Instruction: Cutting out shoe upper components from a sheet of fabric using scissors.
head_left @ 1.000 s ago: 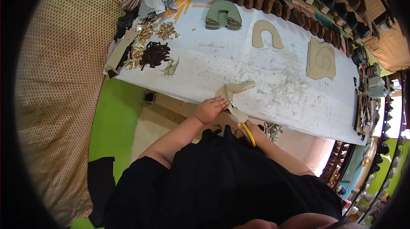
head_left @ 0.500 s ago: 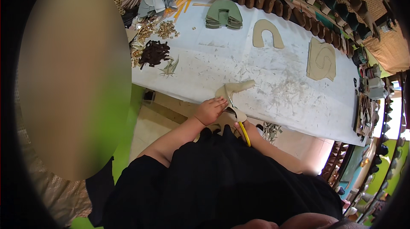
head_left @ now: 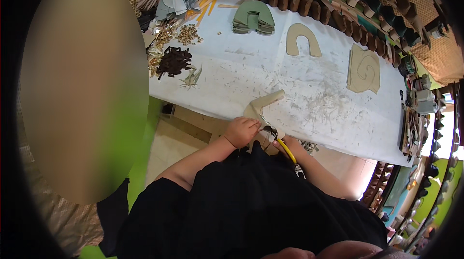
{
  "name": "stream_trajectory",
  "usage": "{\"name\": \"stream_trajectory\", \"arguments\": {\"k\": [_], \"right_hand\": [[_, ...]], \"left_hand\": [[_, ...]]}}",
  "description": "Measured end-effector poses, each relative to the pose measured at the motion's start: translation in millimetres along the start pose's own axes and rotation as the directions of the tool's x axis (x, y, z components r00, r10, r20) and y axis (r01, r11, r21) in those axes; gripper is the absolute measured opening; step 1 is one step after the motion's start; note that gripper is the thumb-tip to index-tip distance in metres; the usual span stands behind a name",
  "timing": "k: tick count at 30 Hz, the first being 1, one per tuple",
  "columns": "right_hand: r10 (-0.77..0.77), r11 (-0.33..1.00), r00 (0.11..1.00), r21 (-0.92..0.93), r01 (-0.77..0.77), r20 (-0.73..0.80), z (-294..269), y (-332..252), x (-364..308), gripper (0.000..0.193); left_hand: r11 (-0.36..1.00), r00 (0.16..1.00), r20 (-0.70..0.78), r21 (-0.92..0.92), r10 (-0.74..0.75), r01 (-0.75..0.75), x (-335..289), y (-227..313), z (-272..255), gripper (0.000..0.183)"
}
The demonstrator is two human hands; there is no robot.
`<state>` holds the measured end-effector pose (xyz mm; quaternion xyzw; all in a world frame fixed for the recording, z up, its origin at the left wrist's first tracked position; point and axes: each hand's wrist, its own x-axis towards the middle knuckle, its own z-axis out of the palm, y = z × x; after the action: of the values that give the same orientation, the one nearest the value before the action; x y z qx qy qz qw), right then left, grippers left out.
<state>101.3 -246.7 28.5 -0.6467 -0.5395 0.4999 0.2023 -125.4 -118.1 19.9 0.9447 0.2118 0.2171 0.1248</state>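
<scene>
A beige sheet piece (head_left: 254,109), curved and bent, lies over the front edge of the white table. My left hand (head_left: 242,132) is closed on its near part, thumb and fingers pressed together. Just right of it, my right hand (head_left: 290,145) grips scissors with a yellow handle (head_left: 287,151). The dark blades are at the near end of the beige piece, close to my left fingers. Part of the right hand's grip is hidden behind the handle.
Farther back lie a green stack of U-shaped pieces (head_left: 253,17), a beige U-shaped piece (head_left: 302,39) and a marked beige sheet (head_left: 363,69). Dark strips (head_left: 175,61) and small gold parts (head_left: 189,34) are heaped at left. Brown shoe lasts (head_left: 304,5) line the back edge.
The beige piece has turned and shifted slightly toward me. My left hand has come nearer. My right hand and the scissors have moved right, and the yellow handle is farther from my left hand.
</scene>
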Motion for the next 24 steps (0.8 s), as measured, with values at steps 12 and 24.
{"name": "stream_trajectory", "arguments": {"k": [12, 24], "right_hand": [[0.107, 0.994, 0.992, -0.009, -0.106, 0.067, 3, 0, 0, 0.062], [0.117, 0.993, 0.993, 0.017, -0.117, 0.009, 9, -16, -2, 0.065]], "left_hand": [[0.998, 0.998, 0.024, 0.029, 0.051, -0.052, -7, -29, 1, 0.042], [0.998, 0.999, 0.022, 0.045, 0.042, -0.043, -6, -23, -5, 0.040]]}}
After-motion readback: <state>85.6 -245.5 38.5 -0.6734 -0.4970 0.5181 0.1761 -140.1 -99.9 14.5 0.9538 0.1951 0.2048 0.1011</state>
